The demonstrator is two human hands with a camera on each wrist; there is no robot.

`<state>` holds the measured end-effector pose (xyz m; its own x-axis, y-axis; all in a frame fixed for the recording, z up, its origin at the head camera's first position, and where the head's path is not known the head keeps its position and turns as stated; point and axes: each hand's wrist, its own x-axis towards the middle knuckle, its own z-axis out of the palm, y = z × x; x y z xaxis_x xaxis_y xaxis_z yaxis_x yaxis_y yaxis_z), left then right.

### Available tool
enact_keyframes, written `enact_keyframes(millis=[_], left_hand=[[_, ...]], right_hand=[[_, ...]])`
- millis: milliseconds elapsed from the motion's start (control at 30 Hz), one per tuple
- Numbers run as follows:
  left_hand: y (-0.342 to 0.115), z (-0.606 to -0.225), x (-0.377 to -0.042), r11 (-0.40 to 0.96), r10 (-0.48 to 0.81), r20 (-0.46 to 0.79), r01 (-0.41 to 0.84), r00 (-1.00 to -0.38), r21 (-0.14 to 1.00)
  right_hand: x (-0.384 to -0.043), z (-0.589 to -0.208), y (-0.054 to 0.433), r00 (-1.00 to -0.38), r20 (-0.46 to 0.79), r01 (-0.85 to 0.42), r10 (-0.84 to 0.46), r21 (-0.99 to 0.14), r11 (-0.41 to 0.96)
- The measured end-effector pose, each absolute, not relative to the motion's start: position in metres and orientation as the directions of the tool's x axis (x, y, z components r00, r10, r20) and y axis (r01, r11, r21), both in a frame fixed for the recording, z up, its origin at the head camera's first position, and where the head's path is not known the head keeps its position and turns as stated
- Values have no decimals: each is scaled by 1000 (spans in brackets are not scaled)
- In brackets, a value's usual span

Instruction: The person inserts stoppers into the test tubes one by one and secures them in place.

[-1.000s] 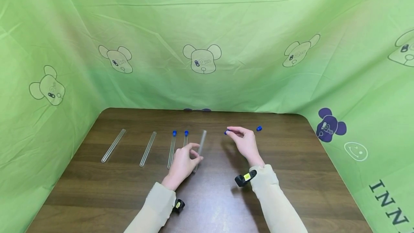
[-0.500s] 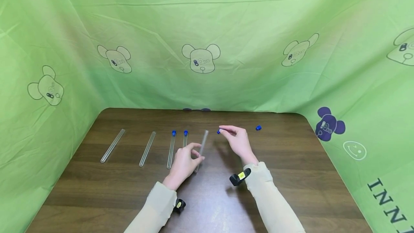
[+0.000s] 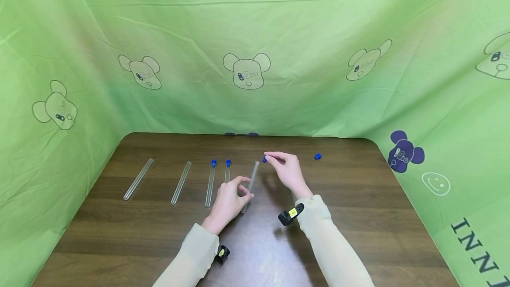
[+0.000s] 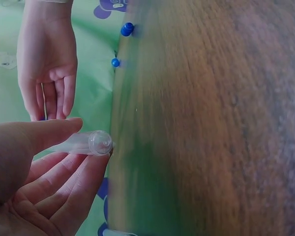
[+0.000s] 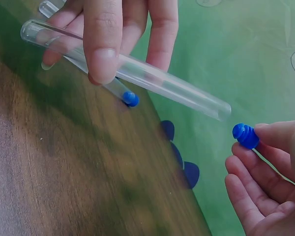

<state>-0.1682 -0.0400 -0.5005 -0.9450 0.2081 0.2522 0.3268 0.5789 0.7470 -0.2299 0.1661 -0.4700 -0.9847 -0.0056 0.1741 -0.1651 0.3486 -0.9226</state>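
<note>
My left hand (image 3: 229, 198) pinches a clear test tube (image 3: 254, 173) between thumb and fingers, tilted above the table. The tube's open end (image 5: 221, 109) points toward my right hand (image 3: 290, 172), which pinches a small blue stopper (image 5: 246, 136) between thumb and fingertips. In the right wrist view, a small gap separates the stopper from the tube's mouth. Left of my left hand lie two test tubes with blue stoppers, a full-length one (image 3: 210, 187) and one partly hidden by the hand (image 3: 228, 172). Farther left are two unstoppered tubes, one nearer (image 3: 181, 183) and one outermost (image 3: 137, 180).
On the brown wooden table (image 3: 370, 216), a loose blue stopper (image 3: 318, 156) lies at the back right; the left wrist view shows a second small blue piece (image 4: 115, 63) near it. Green printed cloth (image 3: 247, 21) encloses the back and sides.
My right hand has moved left with the blue stopper, closing in on the tube's open end. My left hand has shifted slightly right, and the tube leans a little more to the right.
</note>
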Motion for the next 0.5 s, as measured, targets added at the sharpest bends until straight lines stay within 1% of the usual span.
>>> enact_keyframes(millis=[233,500], left_hand=[[-39,-500,-167,571,213,222,306,-951,762],[-38,-500,-167,566,217,232,316,-948,762]], right_hand=[[-232,-469,162,-986,168,-162,-12,-924,345],[-234,-469,157,-982,188,-178,-6,-918,354]])
